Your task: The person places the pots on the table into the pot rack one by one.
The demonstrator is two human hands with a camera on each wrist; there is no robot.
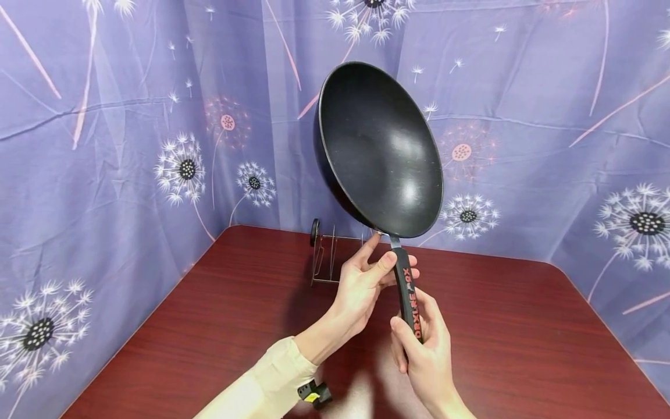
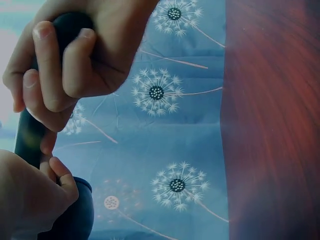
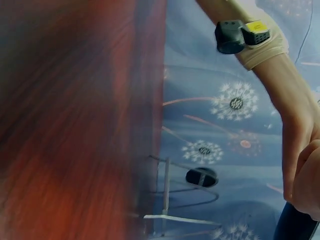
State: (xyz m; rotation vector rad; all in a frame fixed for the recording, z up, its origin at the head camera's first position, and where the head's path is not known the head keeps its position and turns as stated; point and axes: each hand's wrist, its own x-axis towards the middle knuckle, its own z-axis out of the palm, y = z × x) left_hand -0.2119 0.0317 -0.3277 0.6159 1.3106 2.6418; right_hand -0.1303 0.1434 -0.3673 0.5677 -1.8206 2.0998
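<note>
- A black pan (image 1: 381,152) is held up in the air above the bench (image 1: 523,326), tilted so its dark inside faces the head camera, with its rim near upright and its handle (image 1: 407,294) pointing down toward the person.
- The handle is black with red lettering running along it.
- The right hand (image 1: 426,346) grips the lower part of the handle, its fingers (image 1: 400,343) curled round it and the thumb lying along the front.
- The left hand (image 1: 363,279) grasps the top of the handle just below the bowl of the pan; its thumb presses across the front, the other fingers wrap behind, and the forefinger reaches up to touch the pan's lower edge.
- In the left wrist view both hands show clenched on the dark handle (image 2: 30,135), one above the other and nearly touching.
- A cream sleeve (image 1: 267,384) covers the left forearm, and a small black and yellow device (image 3: 241,35) is strapped at that wrist.
- A wire rack (image 1: 330,256) stands on the bench behind the hands, close to the back edge; a small black round knob (image 1: 314,231) sits at its top left.
- The bench is dark red wood grain with rounded corners.
- A purple curtain (image 1: 104,145) printed with white dandelion heads hangs behind and on both sides of the bench.
</note>
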